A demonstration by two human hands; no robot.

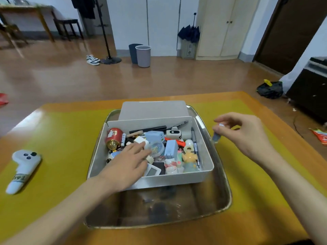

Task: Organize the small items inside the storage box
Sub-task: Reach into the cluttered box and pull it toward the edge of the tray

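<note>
Early stage: storage box (206, 171) still jumbled. Left hand (130, 165) flat on items, grip apart; right hand (243, 133) at 3 o'clock, grip pinching 1 small vial (216, 137).

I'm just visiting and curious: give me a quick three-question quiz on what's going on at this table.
1. True or false: the storage box sits inside a metal tray.
2. Which of the hands reaches into the box? A left hand B right hand
3. Fill in: the red can lies in the box's far ____ corner.

Key: 1 true; 2 A; 3 left.
</note>
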